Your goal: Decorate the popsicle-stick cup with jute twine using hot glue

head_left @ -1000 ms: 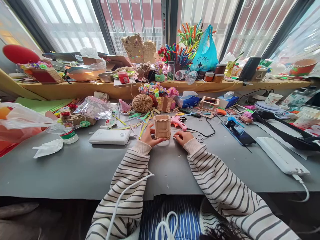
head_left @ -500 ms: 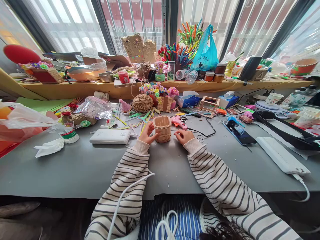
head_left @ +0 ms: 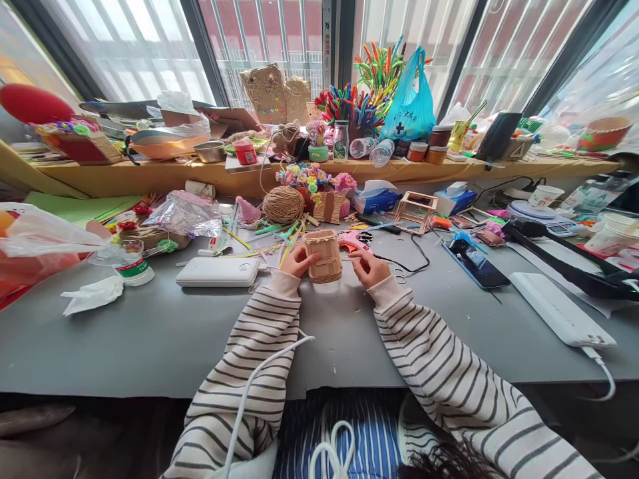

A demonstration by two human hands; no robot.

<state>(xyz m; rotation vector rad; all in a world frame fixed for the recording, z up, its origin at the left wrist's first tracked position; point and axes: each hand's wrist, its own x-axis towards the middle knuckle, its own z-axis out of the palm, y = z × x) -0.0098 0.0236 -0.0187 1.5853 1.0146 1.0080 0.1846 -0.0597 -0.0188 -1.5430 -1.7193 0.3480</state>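
Observation:
A small tan holder made of wooden sticks (head_left: 324,255) stands just above the grey table (head_left: 150,332), held up between both hands. My left hand (head_left: 296,262) wraps its left side with curled fingers. My right hand (head_left: 368,267) pinches its right edge with thumb and fingertips. A pink glue gun (head_left: 353,242) lies right behind the holder, partly hidden by it. Small scissors (head_left: 399,275) lie to the right of my right hand.
A white power bank (head_left: 217,271) and a twine ball (head_left: 283,204) lie to the left and behind. A phone (head_left: 476,263), a white power strip (head_left: 559,308) and a black cable (head_left: 417,256) lie to the right. Craft clutter crowds the back shelf (head_left: 164,176).
The holder has been tipped and turned between my hands, then raised slightly. My right hand moved from the table beside it onto its right edge.

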